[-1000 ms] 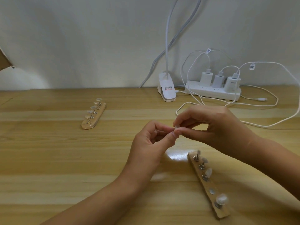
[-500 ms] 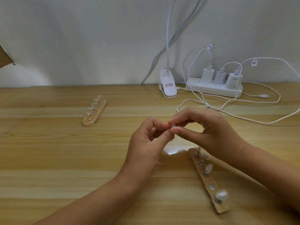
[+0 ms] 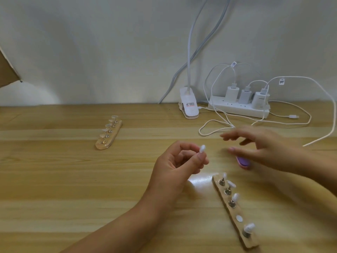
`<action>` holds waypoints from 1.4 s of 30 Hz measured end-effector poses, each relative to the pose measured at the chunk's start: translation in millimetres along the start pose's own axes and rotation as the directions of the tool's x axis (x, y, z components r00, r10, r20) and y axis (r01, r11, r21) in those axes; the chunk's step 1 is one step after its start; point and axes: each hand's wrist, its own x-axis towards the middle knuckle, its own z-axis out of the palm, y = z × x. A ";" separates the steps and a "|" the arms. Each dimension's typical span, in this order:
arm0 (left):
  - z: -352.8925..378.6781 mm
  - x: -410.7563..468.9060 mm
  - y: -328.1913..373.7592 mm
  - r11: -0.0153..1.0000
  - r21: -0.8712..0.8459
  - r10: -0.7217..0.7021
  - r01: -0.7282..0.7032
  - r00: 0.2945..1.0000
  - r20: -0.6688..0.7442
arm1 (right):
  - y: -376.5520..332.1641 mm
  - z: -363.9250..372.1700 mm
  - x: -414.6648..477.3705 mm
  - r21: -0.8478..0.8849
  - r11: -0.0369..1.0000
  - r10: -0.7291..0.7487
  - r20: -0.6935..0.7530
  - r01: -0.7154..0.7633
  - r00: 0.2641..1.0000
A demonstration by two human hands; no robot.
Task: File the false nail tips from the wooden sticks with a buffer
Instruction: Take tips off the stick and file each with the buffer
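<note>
- The left hand's (image 3: 175,161) fingers (image 3: 200,158) are pinching one white tip (image 3: 202,148) between thumb and forefinger, and the rest are curling in toward the palm.
- The tip is sitting above the surface (image 3: 63,179), clear of both sticks, and pointing toward 1 o'clock.
- The right hand (image 3: 264,148) is showing as a blur at 3 o'clock from the left hand, well apart from it, with its fingers (image 3: 237,136) spread and reaching toward 9 o'clock, holding nothing.
- A purple buffer (image 3: 243,161) is lying on the surface just under those fingers; the blur is making it impossible to tell whether they are touching it.
- The near stick (image 3: 235,210) is lying at 5 o'clock from the left hand, running from 11 to 5 o'clock and carrying four tips on metal posts, with a bare white disc showing in its fourth place.
- The far stick (image 3: 108,133) is lying at 10 o'clock from the left hand, well apart, carrying five tips.
- A lamp clip (image 3: 188,106), a power strip (image 3: 238,110) with three chargers, and loose white cables (image 3: 215,128) are sitting at 1 o'clock along the wall.
</note>
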 end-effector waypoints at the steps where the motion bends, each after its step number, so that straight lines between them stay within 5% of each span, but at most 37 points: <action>1: -0.1 0.4 -0.4 1.000 -0.003 -0.002 0.002 1.000 0.000 | 7.6 5.0 -6.7 0.033 0.999 0.000 0.004 -0.001 1.000; 11: -1.1 3.2 -4.2 0.997 0.026 -0.070 0.070 0.998 0.006 | 37.2 5.1 -13.4 -0.009 0.999 -0.050 0.135 0.052 0.990; 23: 2.8 1.3 -4.6 0.986 0.148 -0.094 0.076 0.989 0.118 | -25.7 38.3 -21.7 0.392 0.869 -0.149 -0.376 0.303 0.915; 36: 3.4 1.8 -6.8 0.972 0.236 -0.054 0.014 0.985 0.165 | -27.0 44.5 -22.8 0.157 0.913 -0.295 -0.383 0.376 0.876; 42: 4.5 0.9 -2.1 0.988 0.152 -0.035 0.008 0.984 0.177 | -28.3 44.5 -27.6 -0.030 0.888 -0.441 -0.334 0.459 0.833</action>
